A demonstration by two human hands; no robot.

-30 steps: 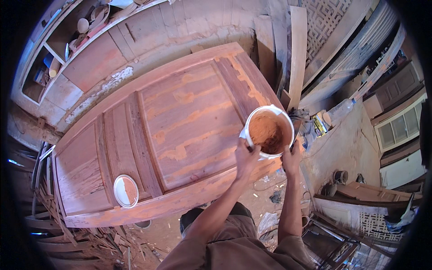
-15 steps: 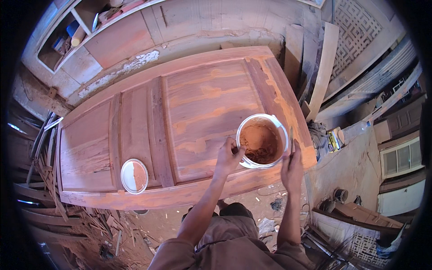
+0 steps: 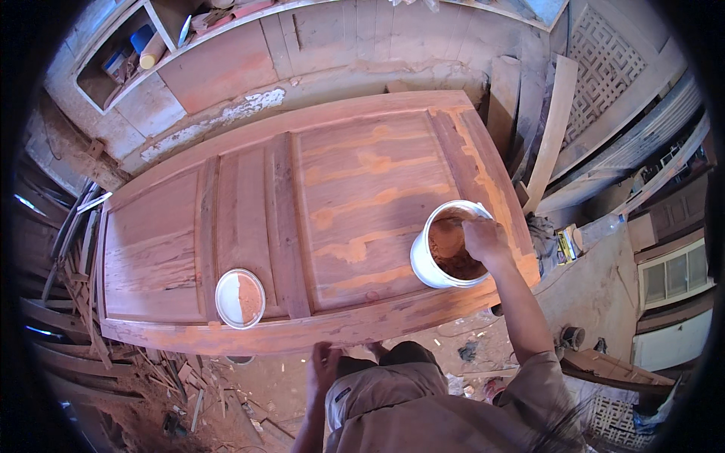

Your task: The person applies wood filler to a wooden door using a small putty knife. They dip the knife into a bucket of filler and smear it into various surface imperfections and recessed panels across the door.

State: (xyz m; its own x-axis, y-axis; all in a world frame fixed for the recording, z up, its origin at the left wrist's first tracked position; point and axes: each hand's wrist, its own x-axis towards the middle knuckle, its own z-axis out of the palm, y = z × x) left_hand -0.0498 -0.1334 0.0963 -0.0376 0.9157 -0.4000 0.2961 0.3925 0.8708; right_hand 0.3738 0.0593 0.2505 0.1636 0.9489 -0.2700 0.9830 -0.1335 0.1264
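Observation:
My right hand [image 3: 485, 240] reaches over the rim of a white bucket [image 3: 427, 264] partly filled with reddish-brown filler paste [image 3: 447, 240]. Its fingers are closed on a thin putty knife, most of which is hidden by the hand and the bucket. The bucket stands on the near right part of a wooden panelled door [image 3: 249, 181], which has orange filler smeared in streaks over its right panel and right edge. My left hand [image 3: 323, 364] is low beside my body, just off the door's near edge, apart from the bucket; its fingers are too unclear to read.
A round white lid [image 3: 240, 299], half coated with filler, lies on the door's near left part. Boards [image 3: 550, 136] lean on the wall at the far right. Scrap wood [image 3: 83, 279] is heaped on the left, and a shelf [image 3: 121, 68] stands behind.
My left hand has let go of the bucket's rim and dropped toward my body. My right hand has moved from beside the bucket to inside its mouth. The bucket now leans or faces slightly differently.

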